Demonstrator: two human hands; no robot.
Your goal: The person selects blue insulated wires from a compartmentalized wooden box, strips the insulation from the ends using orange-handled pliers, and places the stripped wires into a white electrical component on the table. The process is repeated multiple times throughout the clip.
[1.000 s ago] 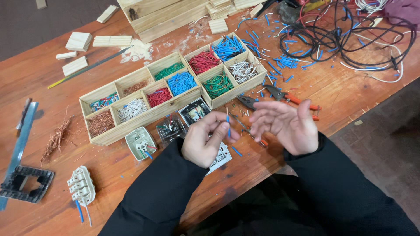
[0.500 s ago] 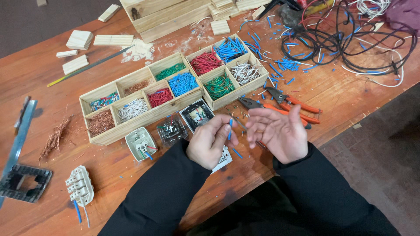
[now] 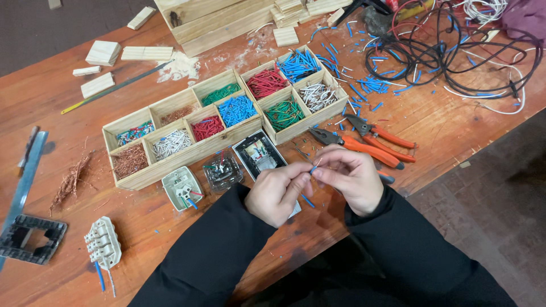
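Nearest the camera, two black sleeves meet over the wooden table (image 3: 443, 122). The left hand (image 3: 277, 193) and the right hand (image 3: 350, 177) are drawn together, fingertips pinching one short blue wire piece (image 3: 313, 167) between them, both hands closed on it just in front of the divided wooden tray (image 3: 227, 122).

Taking that tray as the landmark: on its near side lie three opened switch units, a white one (image 3: 182, 187), a clear one (image 3: 222, 170) and a black-framed one (image 3: 259, 154) right behind the left hand. To the tray's right, two orange-handled pliers (image 3: 364, 141) lie side by side, close to the right hand. Further left of the tray sit one white terminal block (image 3: 102, 244), one black frame (image 3: 31, 239) and one heap of bare copper strands (image 3: 71, 182).

The tray shows ten compartments of sorted wire bits in red, blue, green, white, copper and mixed colours. Beyond it lie several small wood blocks (image 3: 122, 57), and to the far right a tangle of black cable (image 3: 455, 45).
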